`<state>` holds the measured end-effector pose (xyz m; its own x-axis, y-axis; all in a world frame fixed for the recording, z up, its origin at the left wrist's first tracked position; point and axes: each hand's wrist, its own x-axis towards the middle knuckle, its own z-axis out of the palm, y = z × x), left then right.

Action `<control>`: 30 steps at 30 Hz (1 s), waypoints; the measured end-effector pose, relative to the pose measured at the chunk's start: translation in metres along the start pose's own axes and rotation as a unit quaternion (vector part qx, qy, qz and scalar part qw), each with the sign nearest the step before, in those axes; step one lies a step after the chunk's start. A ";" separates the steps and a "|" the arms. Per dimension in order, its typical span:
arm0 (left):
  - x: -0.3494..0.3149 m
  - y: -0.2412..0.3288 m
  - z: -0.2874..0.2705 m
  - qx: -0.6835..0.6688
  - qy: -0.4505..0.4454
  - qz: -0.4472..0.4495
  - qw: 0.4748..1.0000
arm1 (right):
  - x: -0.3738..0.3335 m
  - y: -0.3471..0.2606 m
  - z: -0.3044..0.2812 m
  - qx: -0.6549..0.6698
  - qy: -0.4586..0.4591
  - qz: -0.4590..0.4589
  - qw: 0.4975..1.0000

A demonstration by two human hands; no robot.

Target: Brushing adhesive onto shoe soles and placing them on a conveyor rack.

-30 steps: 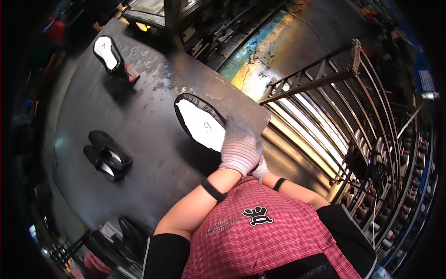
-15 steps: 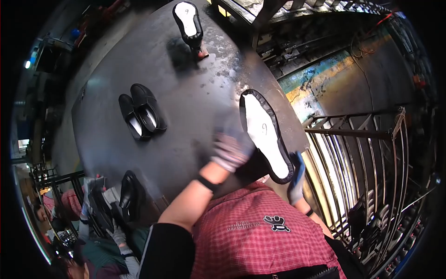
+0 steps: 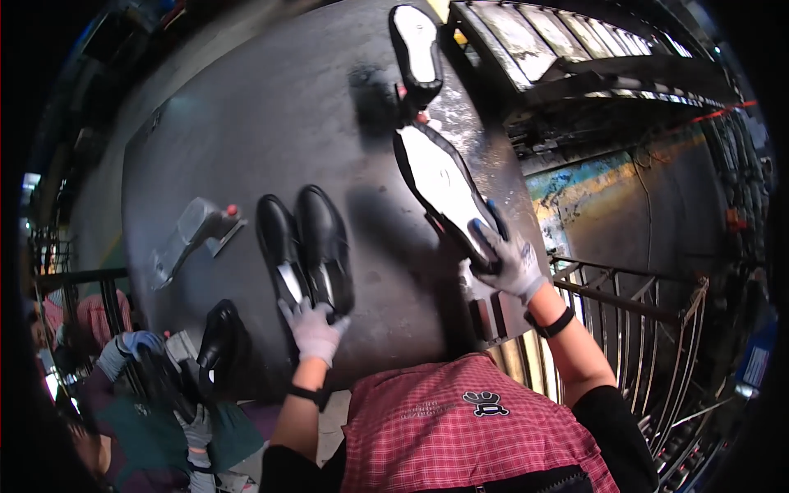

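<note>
My left hand (image 3: 316, 330), in a pale glove, grips the heel ends of a pair of black slip-on shoes. The left shoe (image 3: 279, 238) and right shoe (image 3: 323, 226) stand side by side on the dark table, toes pointing away from me. My right hand (image 3: 516, 261), also gloved, is closed around the near end of an upturned black shoe (image 3: 440, 168) with a white bottom. Its thumb lies over the white face; its other fingers are partly hidden. Beyond it, another upturned black shoe (image 3: 418, 51) with a white bottom sits raised above the table.
A metal stand (image 3: 193, 234) with a red knob is left on the dark table (image 3: 230, 123). A metal rack (image 3: 633, 300) stands at the right, another frame (image 3: 559, 49) at the far right. A co-worker's gloved hands (image 3: 196, 429) hold a dark shoe at lower left, near another black shoe (image 3: 220, 343).
My left hand has moved left from beside the upturned shoe to the shoe pair, which is now nearer me. My right hand has taken hold of the upturned shoe's near end. The view has shifted.
</note>
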<state>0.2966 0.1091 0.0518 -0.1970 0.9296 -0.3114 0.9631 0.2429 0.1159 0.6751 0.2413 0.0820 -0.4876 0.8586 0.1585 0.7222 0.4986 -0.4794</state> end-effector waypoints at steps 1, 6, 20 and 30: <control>-0.024 -0.004 0.000 -0.007 -0.021 -0.013 1.000 | 0.028 -0.005 0.005 0.017 -0.003 -0.008 1.000; -0.078 -0.037 -0.004 -0.227 0.195 -0.019 0.954 | 0.152 -0.031 0.045 -0.072 0.065 0.013 0.995; 0.190 -0.156 -0.079 -0.877 0.350 -0.169 0.282 | 0.118 -0.049 0.056 0.063 0.114 0.002 0.991; 0.120 0.077 0.002 -0.926 -0.109 -0.019 0.362 | 0.101 -0.118 0.055 -0.029 0.005 -0.065 0.997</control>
<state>0.3471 0.2384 0.0215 0.0105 0.9206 -0.3904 -0.8527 0.2122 0.4774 0.5138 0.2632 0.1071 -0.5745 0.7867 0.2259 0.6803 0.6124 -0.4027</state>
